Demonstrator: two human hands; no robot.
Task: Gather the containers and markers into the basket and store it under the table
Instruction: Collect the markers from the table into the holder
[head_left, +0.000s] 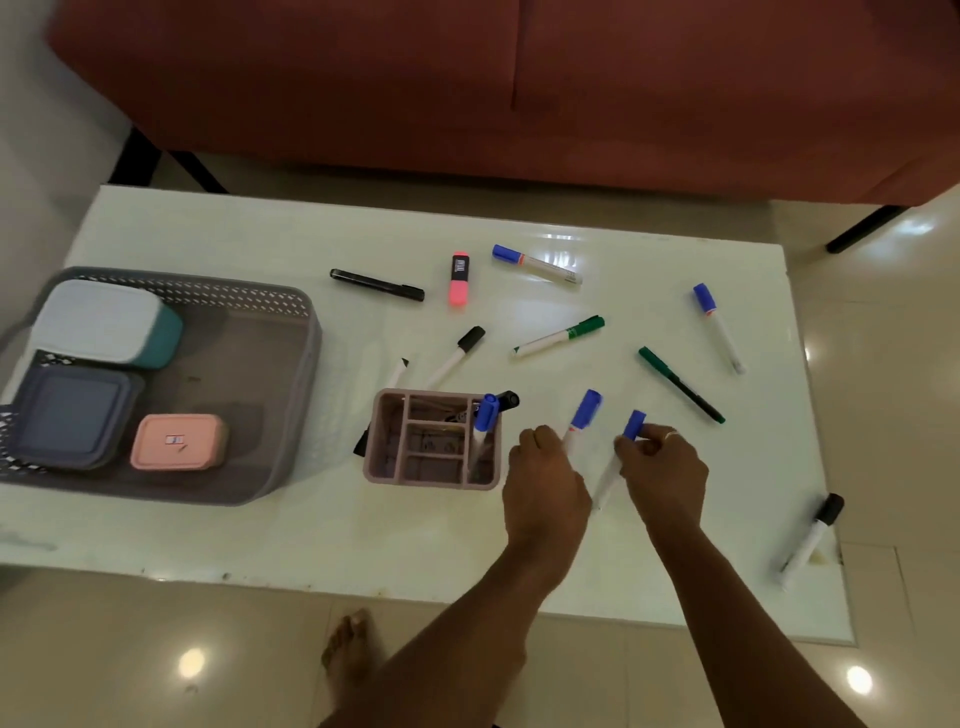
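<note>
**Both hands loaded, organizer to their left**

Left hand: fingers curled around a blue-capped marker, cap up, long axis near upright, tilted right.
Right hand: fingertips pinching a second blue-capped marker just below its cap, barrel slanting down-left.

Left to right:
- Grey basket, far left: three lidded containers inside.
- Pink organizer, just left of the left hand, the nearer hand: one blue marker standing in it.
- White table: loose markers scattered beyond and right of the hands.

Judged next: drop into organizer.
</note>
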